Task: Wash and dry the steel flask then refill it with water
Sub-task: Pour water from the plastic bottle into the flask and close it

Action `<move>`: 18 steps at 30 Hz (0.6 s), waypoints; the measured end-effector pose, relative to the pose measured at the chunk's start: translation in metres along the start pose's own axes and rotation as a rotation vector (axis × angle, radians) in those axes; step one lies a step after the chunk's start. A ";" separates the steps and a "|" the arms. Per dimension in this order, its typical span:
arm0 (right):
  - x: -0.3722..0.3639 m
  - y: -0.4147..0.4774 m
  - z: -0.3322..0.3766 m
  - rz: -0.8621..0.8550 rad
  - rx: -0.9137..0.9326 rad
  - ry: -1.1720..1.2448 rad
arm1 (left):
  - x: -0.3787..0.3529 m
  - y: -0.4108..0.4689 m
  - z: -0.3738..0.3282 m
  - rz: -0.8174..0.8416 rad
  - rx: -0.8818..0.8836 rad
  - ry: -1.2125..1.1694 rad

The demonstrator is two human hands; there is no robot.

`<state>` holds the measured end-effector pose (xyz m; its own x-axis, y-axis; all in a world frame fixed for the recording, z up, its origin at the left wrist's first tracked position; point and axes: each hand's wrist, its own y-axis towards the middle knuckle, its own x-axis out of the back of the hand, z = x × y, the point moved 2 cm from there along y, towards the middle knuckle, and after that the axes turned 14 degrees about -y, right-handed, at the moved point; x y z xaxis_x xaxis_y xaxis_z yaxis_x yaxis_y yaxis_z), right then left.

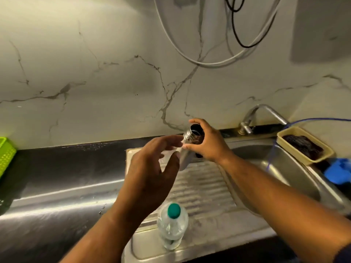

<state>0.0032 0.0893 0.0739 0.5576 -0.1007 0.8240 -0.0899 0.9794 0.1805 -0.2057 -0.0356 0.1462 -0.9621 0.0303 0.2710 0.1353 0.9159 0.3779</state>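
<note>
The steel flask (188, 137) is held tilted above the back of the steel drainboard (205, 186), its threaded mouth uncapped and facing up and right. My right hand (211, 146) grips it around the neck, with a dark part showing under the palm that I cannot identify. My left hand (152, 168) hovers just left of the flask's lower body, fingers spread and blurred, holding nothing; it hides part of the body. A clear plastic water bottle (171, 224) with a green cap stands upright near the drainboard's front edge.
The sink basin (266, 158) lies to the right under a steel tap (254, 114). A beige tray (284, 137) with a dark scrubber and a blue cloth (340, 171) sit at its right rim. A green basket (5, 154) stands far left on the dark counter. Cables hang on the wall.
</note>
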 end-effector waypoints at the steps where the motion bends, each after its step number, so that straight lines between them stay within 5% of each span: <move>1: 0.011 -0.016 -0.002 -0.006 -0.004 -0.002 | -0.004 -0.002 -0.006 0.021 -0.026 -0.022; 10: 0.044 -0.147 -0.039 0.077 -0.036 -0.063 | -0.075 -0.043 -0.031 0.250 -0.138 -0.063; 18: 0.003 -0.187 -0.075 0.154 0.035 -0.053 | -0.124 -0.106 0.036 0.362 0.075 0.110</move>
<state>0.0839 -0.0807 0.0023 0.4911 0.0398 0.8702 -0.1997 0.9775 0.0680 -0.1095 -0.1215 0.0405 -0.8235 0.3178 0.4698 0.4399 0.8807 0.1753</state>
